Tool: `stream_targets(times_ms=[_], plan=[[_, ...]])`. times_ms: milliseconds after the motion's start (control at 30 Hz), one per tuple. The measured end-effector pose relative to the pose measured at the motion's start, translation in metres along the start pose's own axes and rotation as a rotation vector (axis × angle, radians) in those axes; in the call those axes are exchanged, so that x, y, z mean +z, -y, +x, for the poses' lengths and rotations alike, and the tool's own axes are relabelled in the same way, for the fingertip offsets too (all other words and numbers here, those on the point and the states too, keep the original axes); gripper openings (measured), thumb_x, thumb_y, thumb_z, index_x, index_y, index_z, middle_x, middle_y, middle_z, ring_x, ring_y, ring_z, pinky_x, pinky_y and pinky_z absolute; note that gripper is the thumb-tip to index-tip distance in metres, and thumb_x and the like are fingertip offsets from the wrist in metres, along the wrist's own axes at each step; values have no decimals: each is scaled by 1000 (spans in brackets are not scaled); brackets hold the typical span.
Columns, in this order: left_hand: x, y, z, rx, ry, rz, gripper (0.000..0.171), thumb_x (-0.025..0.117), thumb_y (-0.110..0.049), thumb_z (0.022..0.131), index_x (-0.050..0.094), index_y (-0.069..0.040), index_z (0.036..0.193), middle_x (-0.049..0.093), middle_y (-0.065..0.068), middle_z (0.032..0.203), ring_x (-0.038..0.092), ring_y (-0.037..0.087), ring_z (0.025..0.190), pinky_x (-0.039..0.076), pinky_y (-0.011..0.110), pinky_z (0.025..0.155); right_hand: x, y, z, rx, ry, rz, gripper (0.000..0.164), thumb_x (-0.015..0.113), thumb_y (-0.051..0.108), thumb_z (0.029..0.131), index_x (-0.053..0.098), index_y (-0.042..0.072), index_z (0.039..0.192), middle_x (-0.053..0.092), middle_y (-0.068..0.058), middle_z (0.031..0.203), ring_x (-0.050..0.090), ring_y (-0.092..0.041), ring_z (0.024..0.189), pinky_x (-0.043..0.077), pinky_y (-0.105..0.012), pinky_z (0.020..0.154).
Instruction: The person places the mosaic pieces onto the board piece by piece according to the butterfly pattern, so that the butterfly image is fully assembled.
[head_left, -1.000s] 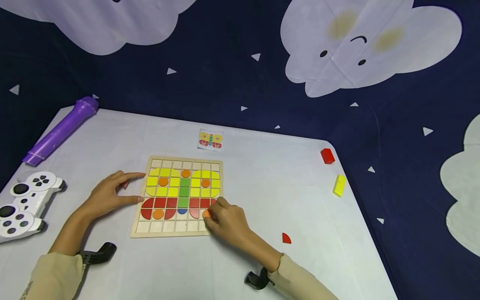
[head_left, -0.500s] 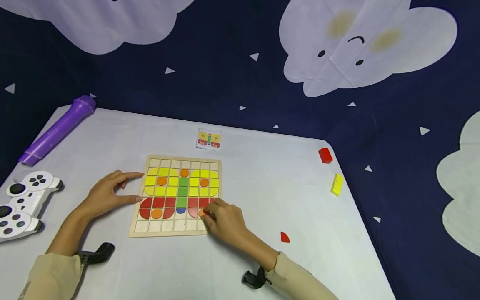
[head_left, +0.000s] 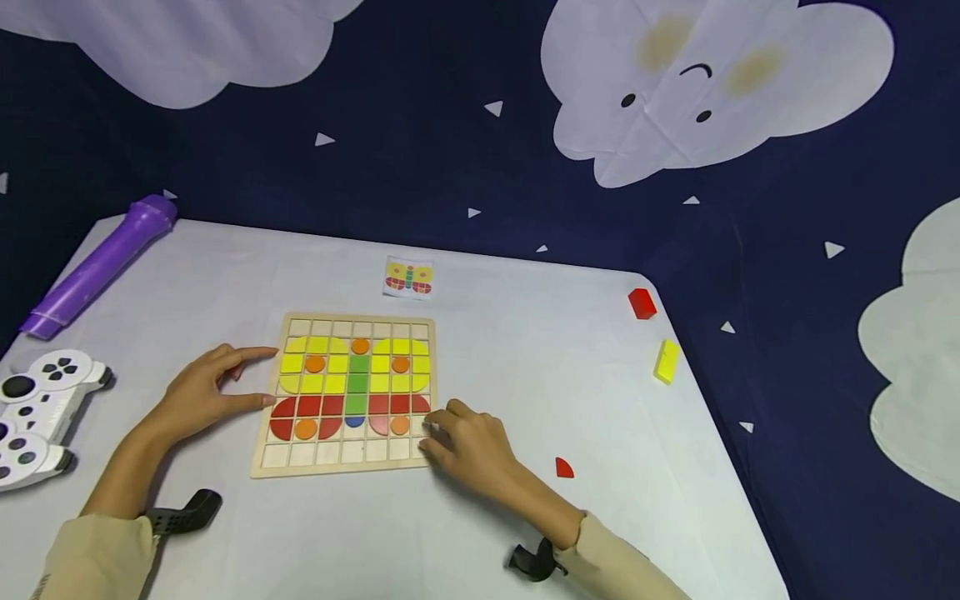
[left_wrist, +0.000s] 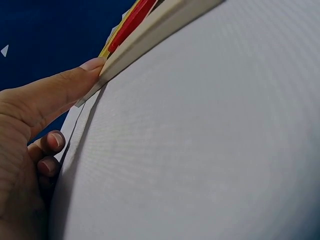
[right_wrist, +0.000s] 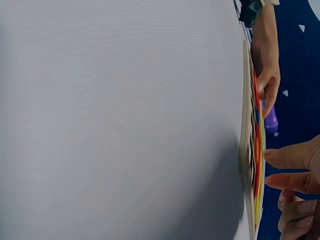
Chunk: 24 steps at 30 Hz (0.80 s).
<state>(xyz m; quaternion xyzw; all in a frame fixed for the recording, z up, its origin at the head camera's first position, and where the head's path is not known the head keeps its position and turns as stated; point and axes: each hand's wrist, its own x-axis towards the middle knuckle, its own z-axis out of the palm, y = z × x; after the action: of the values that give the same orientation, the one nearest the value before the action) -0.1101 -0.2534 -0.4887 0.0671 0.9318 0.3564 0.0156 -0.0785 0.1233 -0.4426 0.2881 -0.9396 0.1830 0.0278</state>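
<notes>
A wooden grid board point(head_left: 327, 453) lies on the white table, filled with yellow, red, green, blue and orange pieces in a butterfly shape. My left hand point(head_left: 197, 396) touches the board's left edge with extended index finger and thumb, seen against the rim in the left wrist view. At the lower right of the board, my right hand point(head_left: 480, 450) hovers with thumb and index finger apart and nothing between them. Just left of those fingertips, an orange disc point(head_left: 400, 425) sits in its cell beside a red quarter-circle point(head_left: 378, 424). A loose red quarter-circle piece point(head_left: 564, 468) lies to the right.
Behind the board is a small butterfly picture card point(head_left: 408, 277). A white game controller point(head_left: 48, 417) and a purple microphone-shaped object point(head_left: 101, 265) lie at the left. Near the right table edge are a red block point(head_left: 642, 303) and a yellow block point(head_left: 667, 362).
My right hand has let go of the orange disc, which now lies in its cell, and has drawn back to the right. The left hand keeps its place at the board's edge.
</notes>
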Motion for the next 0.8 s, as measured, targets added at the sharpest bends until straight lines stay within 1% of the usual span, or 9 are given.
stream_targets(times_ms=[100, 200, 333, 433, 600, 800], plan=[[-1, 0, 0, 0, -3, 1, 68, 84, -34, 76, 59, -12, 136, 38, 4, 87, 36, 18, 83, 27, 37, 68, -6, -10, -10, -12, 42, -9, 23, 80, 26, 83, 76, 11, 100, 59, 2, 79, 42, -4, 58, 36, -18, 53], [-1, 0, 0, 6, -10, -1, 67, 84, -33, 76, 60, -13, 135, 38, 3, 87, 35, 15, 82, 26, 34, 67, -14, -23, -20, -57, 101, -17, 25, 79, 29, 84, 76, 12, 102, 61, 2, 82, 42, -2, 60, 36, -18, 54], [-1, 1, 0, 15, -15, -11, 66, 85, -32, 76, 61, -13, 135, 38, 2, 86, 34, 12, 81, 25, 33, 66, -28, -44, -36, -107, 184, 1, 27, 78, 31, 85, 76, 13, 105, 59, 4, 83, 37, 1, 60, 33, -16, 54], [-1, 1, 0, 26, -20, -20, 66, 85, -31, 76, 61, -13, 134, 38, 2, 86, 34, 10, 80, 25, 33, 67, -39, -59, -49, -95, 221, 25, 28, 80, 30, 83, 76, 14, 106, 57, 5, 80, 36, 2, 61, 32, -15, 53], [-1, 1, 1, 31, -20, -23, 66, 85, -31, 76, 61, -13, 134, 38, 2, 87, 34, 10, 81, 24, 33, 68, -52, -81, -70, -51, 234, 45, 28, 82, 27, 81, 76, 14, 106, 55, 5, 79, 37, 3, 61, 33, -15, 53], [-2, 2, 0, 11, -11, -19, 67, 85, -31, 76, 60, -13, 136, 38, 3, 88, 34, 10, 82, 24, 35, 69, -64, -103, -90, -3, 186, 43, 30, 86, 23, 77, 76, 17, 104, 53, 6, 78, 35, 2, 62, 31, -16, 54]])
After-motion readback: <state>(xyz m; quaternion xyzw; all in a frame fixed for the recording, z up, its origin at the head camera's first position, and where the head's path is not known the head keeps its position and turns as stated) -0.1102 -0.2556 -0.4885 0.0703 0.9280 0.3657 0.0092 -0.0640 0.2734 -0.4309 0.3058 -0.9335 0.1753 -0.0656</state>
